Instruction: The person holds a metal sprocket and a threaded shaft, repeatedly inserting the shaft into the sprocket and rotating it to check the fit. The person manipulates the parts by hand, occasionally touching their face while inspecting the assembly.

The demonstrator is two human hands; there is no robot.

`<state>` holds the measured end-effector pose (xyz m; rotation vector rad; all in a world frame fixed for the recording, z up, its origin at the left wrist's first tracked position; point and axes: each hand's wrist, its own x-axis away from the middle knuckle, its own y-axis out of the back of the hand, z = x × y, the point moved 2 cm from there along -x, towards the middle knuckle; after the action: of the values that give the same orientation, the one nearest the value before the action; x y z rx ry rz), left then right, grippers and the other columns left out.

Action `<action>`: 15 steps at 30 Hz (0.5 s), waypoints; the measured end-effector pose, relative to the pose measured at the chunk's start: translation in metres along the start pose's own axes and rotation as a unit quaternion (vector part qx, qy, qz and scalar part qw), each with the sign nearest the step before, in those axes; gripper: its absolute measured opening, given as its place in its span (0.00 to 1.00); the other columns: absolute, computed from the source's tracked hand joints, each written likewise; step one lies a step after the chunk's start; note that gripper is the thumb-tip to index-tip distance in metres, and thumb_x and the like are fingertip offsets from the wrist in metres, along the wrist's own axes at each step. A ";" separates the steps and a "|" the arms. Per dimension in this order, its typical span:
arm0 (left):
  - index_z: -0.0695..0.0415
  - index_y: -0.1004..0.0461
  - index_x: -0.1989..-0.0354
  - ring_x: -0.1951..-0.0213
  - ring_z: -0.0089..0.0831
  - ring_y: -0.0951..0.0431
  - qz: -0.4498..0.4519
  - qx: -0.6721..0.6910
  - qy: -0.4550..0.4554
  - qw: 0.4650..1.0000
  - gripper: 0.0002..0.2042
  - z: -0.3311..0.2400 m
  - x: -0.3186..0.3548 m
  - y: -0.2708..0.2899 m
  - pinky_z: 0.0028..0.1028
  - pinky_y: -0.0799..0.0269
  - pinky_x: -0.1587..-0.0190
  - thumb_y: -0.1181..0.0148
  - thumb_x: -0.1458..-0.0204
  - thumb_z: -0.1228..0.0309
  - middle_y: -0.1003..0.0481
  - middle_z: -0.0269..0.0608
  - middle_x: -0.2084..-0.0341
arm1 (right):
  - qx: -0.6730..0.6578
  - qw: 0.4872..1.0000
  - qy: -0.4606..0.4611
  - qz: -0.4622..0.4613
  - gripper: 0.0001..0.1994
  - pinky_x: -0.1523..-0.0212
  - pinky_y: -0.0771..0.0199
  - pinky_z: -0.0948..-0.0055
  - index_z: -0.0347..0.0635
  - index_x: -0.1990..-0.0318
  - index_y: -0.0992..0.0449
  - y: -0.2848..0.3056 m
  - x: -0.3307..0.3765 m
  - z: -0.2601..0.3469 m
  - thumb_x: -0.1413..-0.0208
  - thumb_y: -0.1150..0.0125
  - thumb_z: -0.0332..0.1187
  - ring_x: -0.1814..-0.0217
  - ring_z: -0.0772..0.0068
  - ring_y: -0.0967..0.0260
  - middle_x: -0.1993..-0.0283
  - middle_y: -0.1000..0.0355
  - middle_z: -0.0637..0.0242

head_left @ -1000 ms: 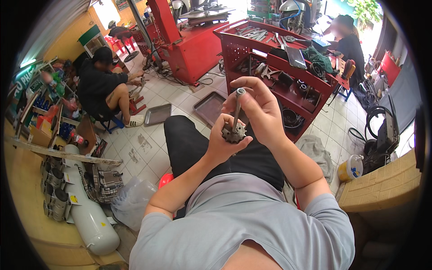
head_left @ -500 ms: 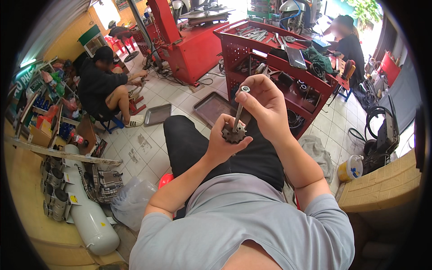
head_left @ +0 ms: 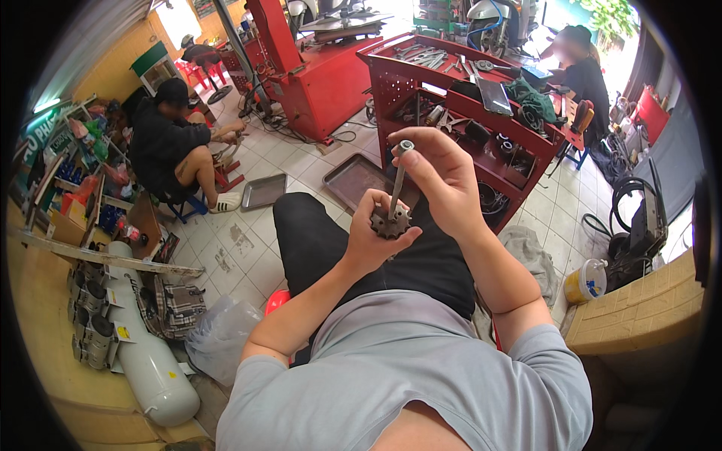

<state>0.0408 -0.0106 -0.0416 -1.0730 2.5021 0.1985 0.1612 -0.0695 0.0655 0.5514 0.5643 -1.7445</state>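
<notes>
Above lap: left hand (head_left: 370, 239) grip pinching toothed gear (head_left: 389, 222); right hand (head_left: 444, 177) grip pinching metal rod (head_left: 397, 180).

A repair workshop is showing itself — a red tool cart (head_left: 466, 113) is holding wrenches, a red lift (head_left: 316, 68) is standing on tiled floor (head_left: 248, 248), and scooters (head_left: 496, 19) are waiting behind.

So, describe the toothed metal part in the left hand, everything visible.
The toothed metal part is a small, dark grey gear-like wheel with blunt teeth around its rim, looking like worn, greasy steel. It sits gripped in the left hand, fingers curled under and around it, held above the lap. A slim metal rod stands nearly upright out of its centre, and the right hand pinches that rod's round top end. Its underside is hidden by the hand.
</notes>
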 end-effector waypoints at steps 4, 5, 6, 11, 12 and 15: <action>0.55 0.40 0.63 0.67 0.17 0.29 -0.001 -0.016 -0.024 1.000 0.24 0.002 -0.001 0.002 0.20 0.30 0.62 0.26 0.60 0.72 0.28 0.34 0.68 | 0.064 0.997 0.029 -0.003 0.13 0.53 0.33 0.78 0.34 0.51 0.28 0.006 0.001 -0.006 0.42 0.41 0.27 0.55 0.83 0.33 0.57 0.28 0.68; 0.55 0.40 0.63 0.67 0.17 0.29 -0.002 -0.014 -0.023 1.000 0.24 0.001 -0.001 0.001 0.20 0.30 0.62 0.26 0.60 0.72 0.28 0.34 0.67 | 0.051 0.999 0.007 0.000 0.13 0.53 0.33 0.78 0.34 0.51 0.29 0.006 0.001 -0.006 0.43 0.41 0.27 0.55 0.83 0.33 0.57 0.29 0.68; 0.55 0.40 0.63 0.67 0.17 0.28 -0.004 -0.011 -0.021 1.000 0.24 0.000 -0.001 0.000 0.20 0.30 0.61 0.26 0.60 0.72 0.28 0.34 0.67 | 0.037 0.999 -0.016 0.004 0.13 0.53 0.33 0.78 0.35 0.52 0.29 0.006 0.001 -0.004 0.43 0.40 0.27 0.55 0.83 0.33 0.56 0.29 0.69; 0.55 0.39 0.63 0.67 0.18 0.28 -0.002 -0.018 -0.021 1.000 0.24 0.000 -0.001 0.002 0.21 0.29 0.61 0.26 0.60 0.72 0.28 0.34 0.67 | 0.011 1.000 0.001 -0.023 0.12 0.58 0.34 0.79 0.36 0.55 0.28 -0.002 -0.001 0.004 0.44 0.38 0.29 0.59 0.85 0.34 0.59 0.29 0.70; 0.55 0.39 0.63 0.67 0.18 0.28 -0.002 -0.021 -0.020 1.000 0.24 -0.001 -0.001 0.002 0.21 0.29 0.61 0.26 0.60 0.72 0.28 0.34 0.67 | 0.028 0.998 0.035 -0.044 0.12 0.60 0.34 0.79 0.36 0.55 0.27 -0.005 -0.001 0.004 0.44 0.38 0.31 0.61 0.85 0.35 0.61 0.29 0.71; 0.55 0.39 0.63 0.67 0.18 0.28 0.000 -0.019 -0.015 1.000 0.24 0.002 -0.001 0.002 0.21 0.30 0.62 0.26 0.60 0.72 0.28 0.34 0.67 | 0.034 0.997 0.052 -0.046 0.13 0.62 0.34 0.79 0.37 0.54 0.27 0.000 -0.001 -0.005 0.44 0.38 0.34 0.63 0.85 0.34 0.62 0.28 0.71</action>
<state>0.0406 -0.0083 -0.0428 -1.0759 2.4804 0.2614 0.1614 -0.0656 0.0619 0.6761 0.6141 -1.8348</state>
